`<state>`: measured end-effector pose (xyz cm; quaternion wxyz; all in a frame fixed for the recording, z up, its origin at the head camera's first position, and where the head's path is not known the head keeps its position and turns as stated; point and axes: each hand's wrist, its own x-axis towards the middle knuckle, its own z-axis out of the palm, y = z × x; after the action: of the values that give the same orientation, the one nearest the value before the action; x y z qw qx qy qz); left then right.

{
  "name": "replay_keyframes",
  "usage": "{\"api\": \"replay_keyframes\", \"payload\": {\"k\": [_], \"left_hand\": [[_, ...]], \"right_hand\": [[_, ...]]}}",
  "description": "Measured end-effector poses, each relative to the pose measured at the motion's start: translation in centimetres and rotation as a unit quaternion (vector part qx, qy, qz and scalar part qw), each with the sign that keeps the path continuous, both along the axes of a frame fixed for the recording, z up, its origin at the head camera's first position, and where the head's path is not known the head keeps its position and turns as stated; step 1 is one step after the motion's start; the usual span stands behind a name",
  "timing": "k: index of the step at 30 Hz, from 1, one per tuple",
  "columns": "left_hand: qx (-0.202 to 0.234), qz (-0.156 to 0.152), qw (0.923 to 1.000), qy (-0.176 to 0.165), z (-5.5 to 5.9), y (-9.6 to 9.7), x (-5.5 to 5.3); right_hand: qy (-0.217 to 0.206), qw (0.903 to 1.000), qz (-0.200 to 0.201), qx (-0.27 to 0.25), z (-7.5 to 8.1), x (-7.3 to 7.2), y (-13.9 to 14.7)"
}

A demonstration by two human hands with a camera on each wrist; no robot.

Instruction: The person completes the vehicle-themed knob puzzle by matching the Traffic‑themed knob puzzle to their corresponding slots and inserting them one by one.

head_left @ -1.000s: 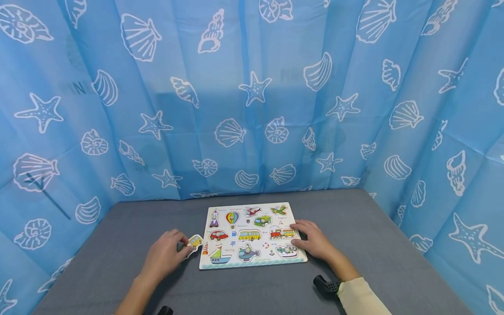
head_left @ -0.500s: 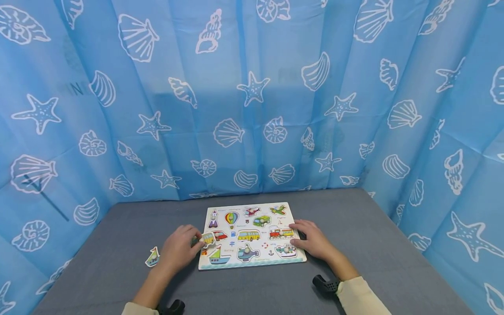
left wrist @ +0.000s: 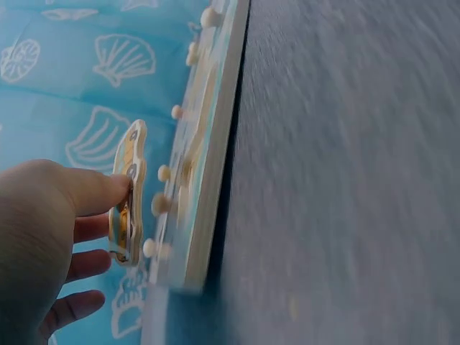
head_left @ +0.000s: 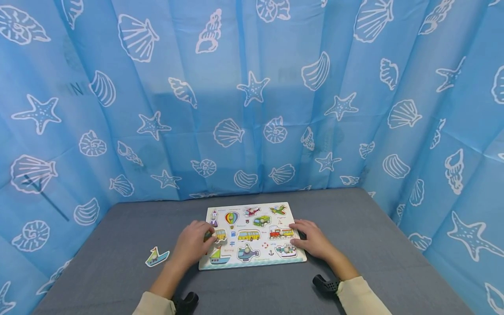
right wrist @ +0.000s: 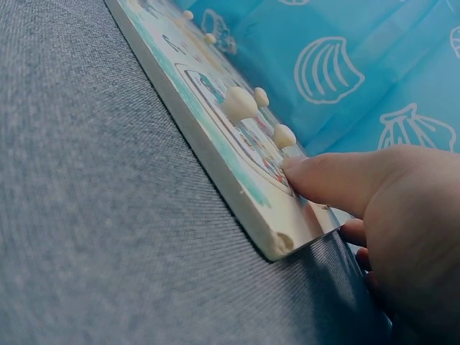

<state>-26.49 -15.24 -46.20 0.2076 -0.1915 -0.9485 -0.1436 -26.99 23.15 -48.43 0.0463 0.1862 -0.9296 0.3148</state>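
Note:
My left hand pinches a yellow bus puzzle piece between thumb and fingers over the left part of the white vehicle puzzle board. In the left wrist view the bus piece stands on edge, raised beside the knobs, with the thumb on its face. My right hand holds the board's right edge. In the right wrist view its thumb presses the top near a corner, and the other fingers are partly hidden behind the edge. A yellow bus picture shows mid-board.
A sailboat puzzle piece lies on the grey tabletop, left of the board. Several knobbed pieces, such as the submarine, sit in the board. A blue shell-patterned curtain hangs behind and at the sides.
My left hand has moved right with the bus piece, from beside the board to over its left part, uncovering the sailboat piece. The right hand stays at the board's edge.

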Motion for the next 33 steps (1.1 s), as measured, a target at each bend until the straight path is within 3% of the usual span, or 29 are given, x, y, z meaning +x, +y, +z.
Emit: {"api": "replay_keyframes", "payload": {"k": [10, 14, 18, 24, 33], "left_hand": [[0.007, -0.01, 0.9999, -0.009, 0.2, 2.7, -0.7], [0.029, -0.016, 0.9994, -0.005, 0.2, 3.6, -0.9], [0.064, -0.024, 0.9974, -0.025, 0.1, 4.4, -0.9], [0.113, -0.019, 0.9905, -0.076, 0.1, 5.4, -0.9], [0.184, -0.044, 0.9775, -0.094, 0.2, 6.3, -1.2]], "right_hand": [[0.003, 1.0, 0.002, -0.001, 0.1, 0.0, 0.0], [0.005, 1.0, 0.003, -0.002, 0.1, 0.1, -0.1], [0.001, 1.0, 0.001, 0.001, 0.0, 0.2, -0.1], [-0.001, 1.0, 0.001, -0.001, 0.2, 0.3, -0.1], [-0.006, 1.0, -0.002, -0.005, 0.4, 0.4, -0.1]]}}
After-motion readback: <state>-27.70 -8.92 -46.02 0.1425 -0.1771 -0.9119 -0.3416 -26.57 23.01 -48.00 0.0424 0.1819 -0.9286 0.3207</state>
